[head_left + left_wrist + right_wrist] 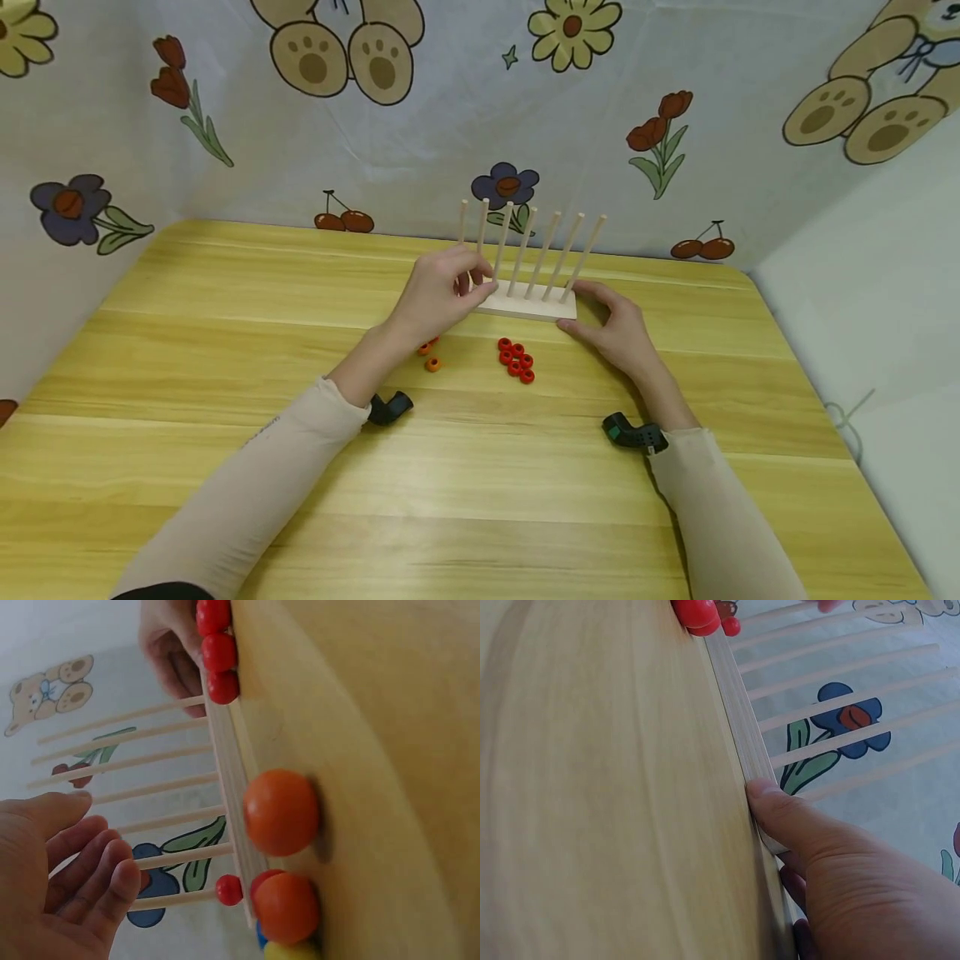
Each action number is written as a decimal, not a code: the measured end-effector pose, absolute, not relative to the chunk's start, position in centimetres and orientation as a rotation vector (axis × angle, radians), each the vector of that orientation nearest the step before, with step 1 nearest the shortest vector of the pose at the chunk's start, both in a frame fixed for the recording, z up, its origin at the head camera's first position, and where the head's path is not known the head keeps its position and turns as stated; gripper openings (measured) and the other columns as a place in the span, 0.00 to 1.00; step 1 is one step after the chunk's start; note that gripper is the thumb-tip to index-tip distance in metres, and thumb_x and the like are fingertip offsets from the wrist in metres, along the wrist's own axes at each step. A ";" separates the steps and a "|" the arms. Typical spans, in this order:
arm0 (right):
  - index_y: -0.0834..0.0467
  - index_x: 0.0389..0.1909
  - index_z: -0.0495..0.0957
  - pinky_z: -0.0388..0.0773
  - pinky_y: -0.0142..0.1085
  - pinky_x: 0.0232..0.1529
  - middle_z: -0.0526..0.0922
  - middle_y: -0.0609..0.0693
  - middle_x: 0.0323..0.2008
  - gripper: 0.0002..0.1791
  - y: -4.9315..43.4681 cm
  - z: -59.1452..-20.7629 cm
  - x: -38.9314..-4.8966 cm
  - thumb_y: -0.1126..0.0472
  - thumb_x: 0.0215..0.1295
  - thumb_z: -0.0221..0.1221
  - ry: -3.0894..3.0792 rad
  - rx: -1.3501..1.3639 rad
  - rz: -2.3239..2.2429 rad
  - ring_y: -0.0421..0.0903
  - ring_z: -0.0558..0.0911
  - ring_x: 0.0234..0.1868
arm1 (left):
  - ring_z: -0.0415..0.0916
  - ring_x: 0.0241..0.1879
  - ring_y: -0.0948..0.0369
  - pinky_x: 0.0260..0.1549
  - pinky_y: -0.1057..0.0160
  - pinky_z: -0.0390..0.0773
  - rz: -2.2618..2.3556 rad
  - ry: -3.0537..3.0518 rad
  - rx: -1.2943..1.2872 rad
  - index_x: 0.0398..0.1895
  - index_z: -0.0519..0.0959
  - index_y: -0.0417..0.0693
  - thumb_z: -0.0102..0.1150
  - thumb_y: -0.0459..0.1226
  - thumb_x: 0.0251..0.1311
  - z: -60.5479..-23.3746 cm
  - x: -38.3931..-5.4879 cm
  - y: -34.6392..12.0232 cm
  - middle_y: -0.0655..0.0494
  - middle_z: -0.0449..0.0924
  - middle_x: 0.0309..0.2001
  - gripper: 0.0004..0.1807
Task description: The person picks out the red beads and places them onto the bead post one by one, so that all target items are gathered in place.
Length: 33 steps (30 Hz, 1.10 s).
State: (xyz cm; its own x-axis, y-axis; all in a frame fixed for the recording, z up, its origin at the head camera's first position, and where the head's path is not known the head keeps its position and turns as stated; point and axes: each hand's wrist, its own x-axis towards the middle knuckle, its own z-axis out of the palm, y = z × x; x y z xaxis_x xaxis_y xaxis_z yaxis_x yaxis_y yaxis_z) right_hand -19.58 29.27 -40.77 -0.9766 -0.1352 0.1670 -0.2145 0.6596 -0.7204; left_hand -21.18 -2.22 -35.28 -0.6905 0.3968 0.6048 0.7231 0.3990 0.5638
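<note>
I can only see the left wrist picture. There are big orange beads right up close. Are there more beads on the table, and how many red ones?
Observer: In the head view, the red beads lie in one cluster in front of the peg rack; I count about seven.
Operator: What is the other hand doing?
Observer: The right hand rests against the rack's right end, thumb pressed on the base edge in the right wrist view.
Operator: And my hand?
Observer: The left hand is at the rack's left pegs, fingers relaxed, holding nothing I can see.
</note>
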 end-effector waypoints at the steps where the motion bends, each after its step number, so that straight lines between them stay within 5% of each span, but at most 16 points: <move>1: 0.56 0.73 0.74 0.59 0.58 0.79 0.76 0.57 0.72 0.37 29.3 -40.7 -19.6 0.51 0.65 0.74 -2.771 0.290 1.220 0.59 0.67 0.78 | 0.76 0.26 0.59 0.29 0.64 0.76 -1.194 -2.316 -0.975 0.37 0.88 0.42 0.71 0.33 0.64 -35.4 -21.2 -2.1 0.52 0.84 0.31 0.03; 22: 0.53 0.72 0.75 0.61 0.54 0.78 0.78 0.54 0.70 0.37 29.3 -40.8 -19.6 0.50 0.63 0.75 -2.766 0.268 1.235 0.54 0.70 0.76 | 0.81 0.34 0.63 0.39 0.66 0.80 -1.234 -2.780 -1.332 0.48 0.88 0.44 0.74 0.41 0.65 -37.5 -20.4 -0.4 0.56 0.86 0.38 0.13; 33: 0.54 0.72 0.75 0.61 0.54 0.78 0.78 0.54 0.70 0.37 29.2 -40.7 -19.5 0.50 0.63 0.75 -2.765 0.268 1.237 0.55 0.70 0.76 | 0.77 0.35 0.63 0.38 0.67 0.78 -1.190 -2.790 -1.415 0.45 0.90 0.46 0.70 0.35 0.68 -37.7 -20.0 -0.1 0.56 0.84 0.39 0.06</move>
